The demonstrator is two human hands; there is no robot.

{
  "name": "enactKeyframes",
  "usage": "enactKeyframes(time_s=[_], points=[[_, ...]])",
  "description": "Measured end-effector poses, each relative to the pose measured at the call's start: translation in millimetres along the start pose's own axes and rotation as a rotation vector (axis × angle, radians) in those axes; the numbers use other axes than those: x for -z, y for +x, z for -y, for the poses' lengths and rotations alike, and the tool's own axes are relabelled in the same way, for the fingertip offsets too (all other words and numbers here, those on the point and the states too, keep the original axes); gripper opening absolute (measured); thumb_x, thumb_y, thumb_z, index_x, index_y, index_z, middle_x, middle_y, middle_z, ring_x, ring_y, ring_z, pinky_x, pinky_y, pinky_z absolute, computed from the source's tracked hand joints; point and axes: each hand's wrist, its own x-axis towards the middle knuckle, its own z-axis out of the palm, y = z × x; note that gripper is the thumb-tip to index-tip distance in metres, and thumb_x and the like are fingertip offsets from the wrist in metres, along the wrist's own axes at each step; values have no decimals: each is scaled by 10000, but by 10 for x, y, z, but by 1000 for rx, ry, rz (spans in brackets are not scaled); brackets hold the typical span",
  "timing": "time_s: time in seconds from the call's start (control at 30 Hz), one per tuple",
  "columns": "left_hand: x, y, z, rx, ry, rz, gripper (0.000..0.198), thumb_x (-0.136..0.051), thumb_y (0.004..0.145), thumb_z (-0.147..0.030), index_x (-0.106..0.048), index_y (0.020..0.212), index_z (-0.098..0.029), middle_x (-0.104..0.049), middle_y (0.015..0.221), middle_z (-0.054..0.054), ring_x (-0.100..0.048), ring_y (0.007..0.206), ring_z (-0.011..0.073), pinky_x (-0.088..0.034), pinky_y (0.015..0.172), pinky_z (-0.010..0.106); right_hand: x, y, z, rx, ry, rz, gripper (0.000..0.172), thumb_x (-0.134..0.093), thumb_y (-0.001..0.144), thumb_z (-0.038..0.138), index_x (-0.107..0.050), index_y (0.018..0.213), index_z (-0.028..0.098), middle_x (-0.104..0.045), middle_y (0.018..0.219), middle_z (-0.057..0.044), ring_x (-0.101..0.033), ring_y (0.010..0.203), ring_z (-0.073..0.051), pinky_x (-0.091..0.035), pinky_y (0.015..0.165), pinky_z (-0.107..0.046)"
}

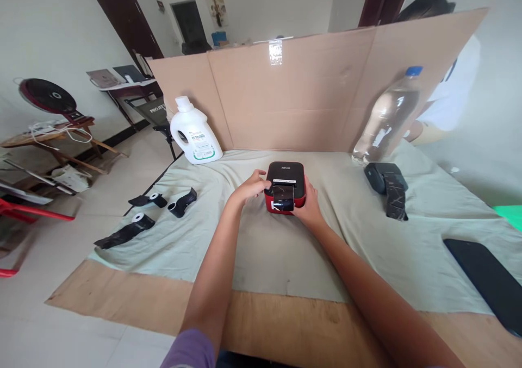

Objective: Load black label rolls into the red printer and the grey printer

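A small red and black printer (pixel 287 173) sits on the pale green cloth (pixel 281 259) in the middle, with a strip of shiny black film (pixel 283 198) hanging out of its front slot. My left hand (pixel 253 186) is at the printer's left side, fingers apart, its thumb on the front left corner. Against the right side rests my right hand (pixel 310 204), wrapped round the lower front corner; its fingers are partly hidden behind the printer.
Rolls of black film (pixel 142 221) lie at left. A white jug (pixel 194 134) and a large clear bottle (pixel 387 120) stand before a cardboard panel (pixel 289 101). At right are a dark device (pixel 381 176) and a black phone (pixel 485 278). Behind the panel is a person.
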Motion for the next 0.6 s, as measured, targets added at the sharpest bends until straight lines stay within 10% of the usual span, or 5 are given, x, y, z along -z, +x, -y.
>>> enactKeyframes(time_s=[0.4, 0.6], points=[[20, 95, 56, 139, -205, 117, 391, -658, 634, -194, -473, 978, -210, -346, 600, -95, -249, 448, 49, -144, 447, 194, -26, 13, -35, 31, -26, -31, 987, -723, 669, 508, -313, 1517, 212, -528, 1393, -159, -502, 1240, -390, -382, 1059, -571], [12, 45, 96, 65, -191, 66, 390, -655, 678, -221, -483, 1028, -231, -406, 613, -86, -321, 479, 71, -227, 470, 196, -51, 8, -78, 28, -37, -48, 904, -688, 698, 467, -334, 1495, 227, -512, 1418, -150, -501, 1252, -389, -385, 1065, -581]])
